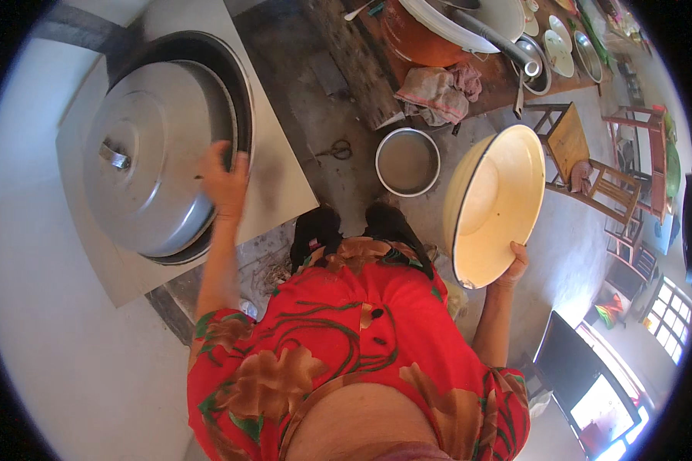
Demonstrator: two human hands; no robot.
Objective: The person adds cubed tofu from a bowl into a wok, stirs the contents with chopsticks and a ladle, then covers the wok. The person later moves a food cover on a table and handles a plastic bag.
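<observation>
Left hand [224, 183] grips the grey metal lid's [142, 165] rim; right hand [513, 266] clasps the tilted cream enamel basin [494, 201].

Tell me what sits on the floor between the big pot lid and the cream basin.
A small round metal pan and scissors lie between the lid and basin, per the head view.

A big round metal lid [150, 157], dull grey with a small handle near its middle, sits tilted over a wide dark pot set into a pale stove top; its near edge is lifted slightly off the rim. A large cream enamel basin [494, 201] with a thin dark rim is held up off the floor, tipped on edge, its empty inside showing.
</observation>
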